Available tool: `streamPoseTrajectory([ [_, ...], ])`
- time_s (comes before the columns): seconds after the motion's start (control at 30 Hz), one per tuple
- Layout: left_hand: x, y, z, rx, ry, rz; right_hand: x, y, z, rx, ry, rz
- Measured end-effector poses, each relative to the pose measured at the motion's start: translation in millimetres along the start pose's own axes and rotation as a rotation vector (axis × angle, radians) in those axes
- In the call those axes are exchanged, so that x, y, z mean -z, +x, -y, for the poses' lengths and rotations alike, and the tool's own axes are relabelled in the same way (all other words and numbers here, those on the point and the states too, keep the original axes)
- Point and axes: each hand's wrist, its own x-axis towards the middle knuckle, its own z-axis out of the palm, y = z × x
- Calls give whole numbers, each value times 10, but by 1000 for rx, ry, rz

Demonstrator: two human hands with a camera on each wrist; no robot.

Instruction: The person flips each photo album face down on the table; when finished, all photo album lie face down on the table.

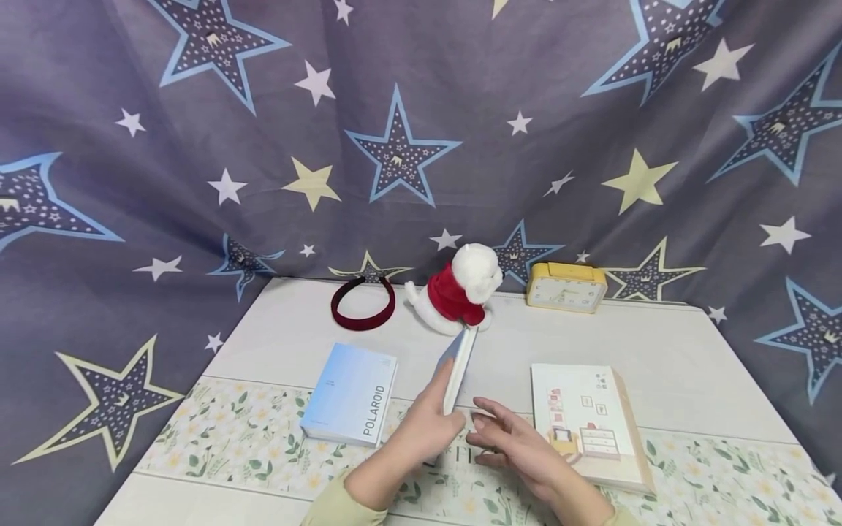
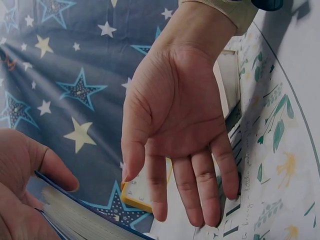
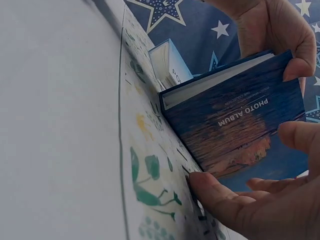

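Observation:
My left hand grips a dark blue photo album with thumb and fingers at one end, holding it on edge above the middle of the table. White page edges of the album face up in the head view. Its printed cover, lettered PHOTO ALBUM, turns towards my right hand in the right wrist view. That right hand is spread loosely to the right of the album, a small gap between them and nothing in its fingers. Its palm faces the left wrist view.
Left of the hands lies a light-blue block marked POLAROID. A thick illustrated book lies at right. Along the back are a dark red headband, a white plush dog in red and a yellow clock, before a starry curtain.

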Motion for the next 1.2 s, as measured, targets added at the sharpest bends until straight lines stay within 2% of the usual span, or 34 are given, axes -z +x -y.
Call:
streamPoseTrajectory([
  [0.3, 13, 12, 3, -23, -7, 3, -93, 41, -20, 16, 25, 47],
  [0.5, 40, 5, 6, -65, -33, -41, -127, 70, -50, 6, 31, 72],
  [0.67, 101, -9, -16, -77, -79, -43, -132, 85, -69, 3, 28, 95],
  [0.87, 157, -8, -46, -33, -210, -66, -108, 106, -65, 11, 11, 113],
  [1.07, 177, 28, -12, -75, -406, -96, -87, 86, -64, 15, 7, 75],
  [1.2, 181, 43, 58, -72, -519, -103, -68, 45, -72, 14, 50, 42],
])
